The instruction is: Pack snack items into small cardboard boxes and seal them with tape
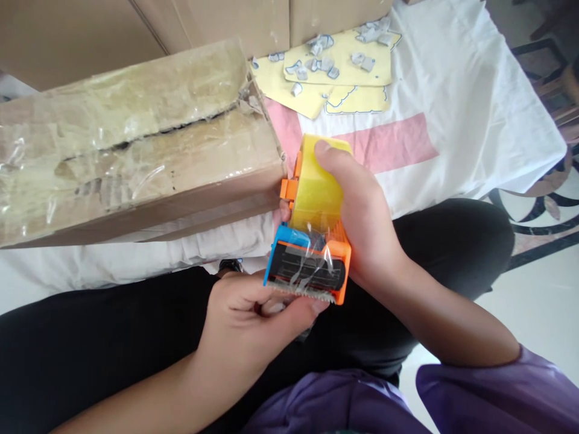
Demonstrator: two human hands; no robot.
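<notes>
Head cam: right hand point(366, 229) wraps the tape dispenser point(314, 235), left hand point(253, 313) pinches the tape end point(289, 295) at its blade

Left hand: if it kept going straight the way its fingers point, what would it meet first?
The left hand points up-right, its fingertips already at the toothed edge of the tape dispenser held by the right hand. It would likely press into that first.

The cardboard box point(136, 144) runs off the left edge, so its far end is cut off. The right hand point(366, 223) covers the far side of the tape dispenser point(312, 241). The scraps on the yellow sheets point(335, 66) at top center are too small to make out.
</notes>
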